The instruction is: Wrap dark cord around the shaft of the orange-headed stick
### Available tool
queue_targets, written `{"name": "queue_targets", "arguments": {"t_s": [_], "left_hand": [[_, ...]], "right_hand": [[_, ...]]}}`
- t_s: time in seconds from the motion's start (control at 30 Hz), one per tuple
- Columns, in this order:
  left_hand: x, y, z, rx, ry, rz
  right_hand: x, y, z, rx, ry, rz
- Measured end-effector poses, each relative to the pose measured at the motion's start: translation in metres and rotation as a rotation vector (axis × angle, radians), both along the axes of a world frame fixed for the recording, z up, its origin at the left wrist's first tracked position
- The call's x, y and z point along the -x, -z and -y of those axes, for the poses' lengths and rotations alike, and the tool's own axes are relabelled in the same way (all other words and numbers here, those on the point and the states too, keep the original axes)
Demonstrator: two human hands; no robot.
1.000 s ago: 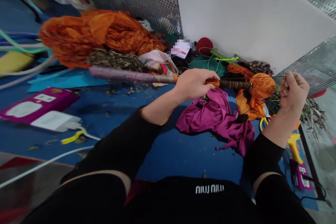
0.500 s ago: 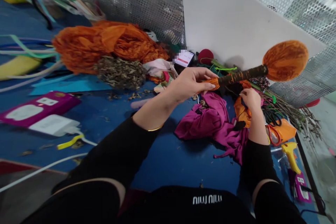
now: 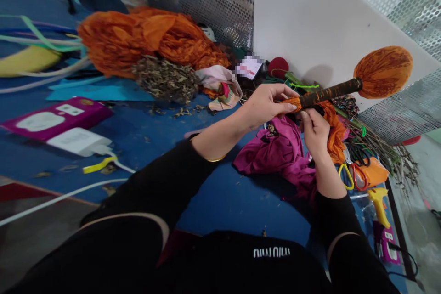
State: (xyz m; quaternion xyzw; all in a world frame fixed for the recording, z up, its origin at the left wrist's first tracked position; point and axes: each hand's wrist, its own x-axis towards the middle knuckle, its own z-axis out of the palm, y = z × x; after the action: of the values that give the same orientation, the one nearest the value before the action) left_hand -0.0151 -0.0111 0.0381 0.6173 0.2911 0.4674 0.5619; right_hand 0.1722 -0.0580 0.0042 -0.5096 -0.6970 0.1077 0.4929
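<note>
Stick (image 3: 339, 89), bulbous mottled orange end (image 3: 383, 72), dark wrapping (image 3: 315, 98), left hand (image 3: 263, 104) pinching it, right hand (image 3: 316, 133) curled, hold unclear

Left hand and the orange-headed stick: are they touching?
Touching. The head view shows the left hand pinching the orange-headed stick between its fingers, with no gap visible.

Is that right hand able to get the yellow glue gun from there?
Probably yes: the yellow glue gun lies to the right of the right sleeve with nothing seen covering it, though the right hand is up by the wrapped stick.
</note>
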Motion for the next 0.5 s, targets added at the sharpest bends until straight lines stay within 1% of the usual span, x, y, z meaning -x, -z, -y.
{"name": "queue_targets", "arguments": {"t_s": [0.07,0.1,0.13,0.2,0.27,0.33,0.4,0.5], "left_hand": [[-0.002,0.002,-0.002,0.01,0.002,0.017],[-0.003,0.003,-0.002,0.019,0.008,0.026],[-0.004,0.004,-0.002,0.029,0.016,0.035],[-0.008,0.006,-0.002,0.06,0.03,0.05],[-0.012,0.008,-0.003,0.105,0.053,0.053],[-0.015,0.012,-0.004,0.148,0.081,0.041],[-0.016,0.016,-0.007,0.173,0.105,0.007],[-0.016,0.02,-0.01,0.146,0.114,-0.062]], "right_hand": [[0.001,-0.004,0.005,-0.196,0.034,-0.001],[0.003,-0.005,0.006,-0.278,0.011,-0.047],[0.006,-0.005,0.006,-0.338,-0.036,-0.121],[0.014,-0.003,0.003,-0.395,-0.164,-0.305],[0.02,0.001,0.0,-0.379,-0.269,-0.475],[0.024,0.003,-0.003,-0.306,-0.313,-0.6],[0.025,0.003,-0.004,-0.205,-0.287,-0.681],[0.025,0.001,-0.001,-0.083,-0.14,-0.705]]}}
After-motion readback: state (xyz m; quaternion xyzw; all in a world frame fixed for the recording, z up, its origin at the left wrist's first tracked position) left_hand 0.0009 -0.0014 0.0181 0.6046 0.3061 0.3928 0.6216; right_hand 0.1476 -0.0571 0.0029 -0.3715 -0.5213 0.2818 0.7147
